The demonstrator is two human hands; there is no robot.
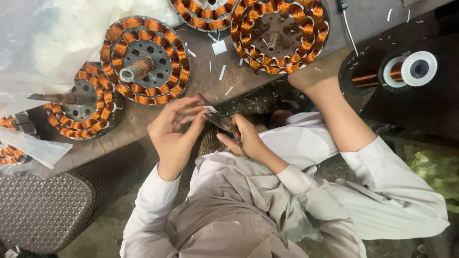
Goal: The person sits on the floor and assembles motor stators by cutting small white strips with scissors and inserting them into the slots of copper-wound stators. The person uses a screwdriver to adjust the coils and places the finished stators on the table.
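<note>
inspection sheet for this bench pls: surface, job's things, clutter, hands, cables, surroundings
Surface: brown workbench, worn, strewn with scraps.
Job's things: small white strip pinched in left hand; scissors in right hand, blades at the strip.
Clutter: four wound stators in full view, nearest with a shaft upright; white paper offcuts; clear plastic bag.
Hands: left hand fingers closed on the strip; right hand gripping the scissors.
Cables: thin lead across the bench edge; copper wire spool.
Surroundings: bare foot propped on the bench; textured dark pad lower left.
</note>
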